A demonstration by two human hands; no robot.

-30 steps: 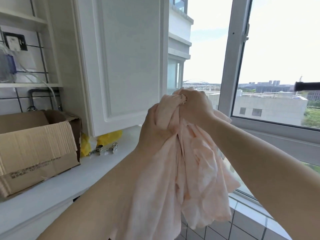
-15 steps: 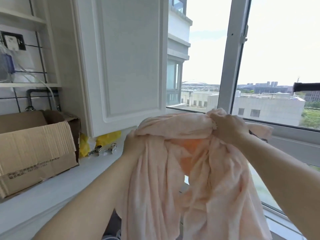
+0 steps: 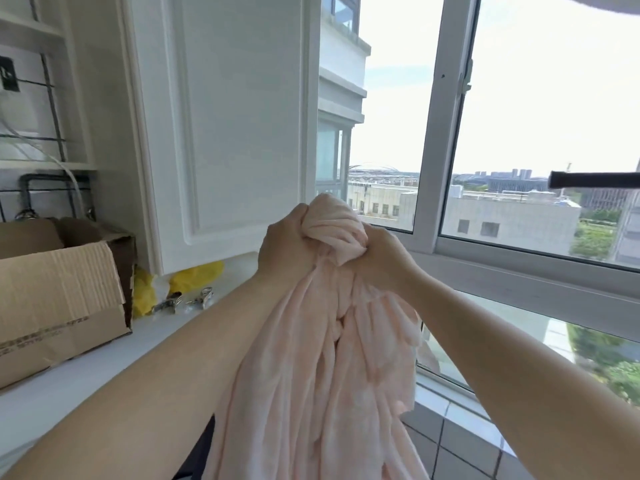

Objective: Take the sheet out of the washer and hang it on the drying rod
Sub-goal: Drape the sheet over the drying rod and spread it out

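at chest height in front of you, both hands are bunched together on the sheet [image 3: 322, 358]: your left hand [image 3: 282, 247] has its fingers curled round the gathered top from the left, your right hand [image 3: 382, 258] pinches the same wad from the right, and the knot of cloth pokes up between them. the rest of the pink sheet hangs down in long folds between your forearms and runs out of the bottom of the view, so it looks clear of the washer, which you can't see here. by my reading you're in the middle step, sorting the bundle to find an edge before hanging it. the rod [image 3: 594, 179] shows only as a dark bar end at the right, above and well apart from your hands. next you'd want to part your hands along one edge and lift rightward. room is open on that side toward the window [image 3: 450, 133]; on the left the cabinet [image 3: 221, 126], counter [image 3: 86, 375] and box [image 3: 59, 299] sit near your left forearm, so mind trailing cloth snagging there.
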